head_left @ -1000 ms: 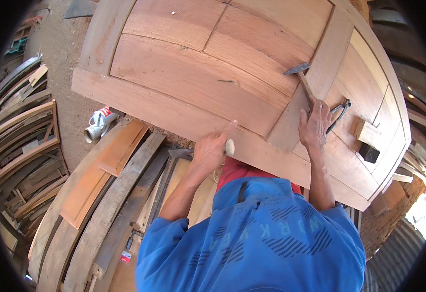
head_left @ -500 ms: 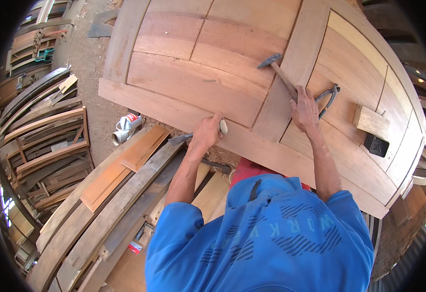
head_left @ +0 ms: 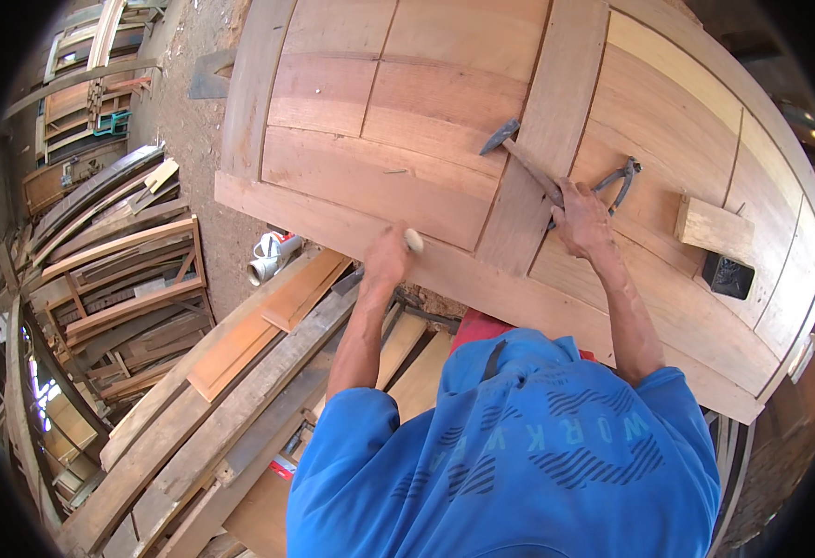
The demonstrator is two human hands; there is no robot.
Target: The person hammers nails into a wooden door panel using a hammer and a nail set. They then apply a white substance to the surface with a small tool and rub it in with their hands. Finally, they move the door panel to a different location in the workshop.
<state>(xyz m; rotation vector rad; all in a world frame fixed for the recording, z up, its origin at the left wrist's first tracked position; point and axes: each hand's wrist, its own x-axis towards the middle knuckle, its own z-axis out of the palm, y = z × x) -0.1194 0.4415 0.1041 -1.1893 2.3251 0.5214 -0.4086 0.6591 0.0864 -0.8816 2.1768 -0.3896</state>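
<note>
The right hand [head_left: 580, 216] has its fingers clamped on a hammer [head_left: 528, 167] lying on the wooden door [head_left: 407, 177], pincers [head_left: 620, 179] just beside. The left hand [head_left: 387, 260] pinches a small pale piece [head_left: 413, 241] at the door's lower rail. A black box [head_left: 728, 275] sits by a wood block [head_left: 713, 227].

— Any packages, labels, signs or screens here?
— Only a white-and-red container [head_left: 273, 258] lying on the dirt beside the door's lower edge, and a small red-and-white pack [head_left: 283, 465] among the planks, partly hidden.
</note>
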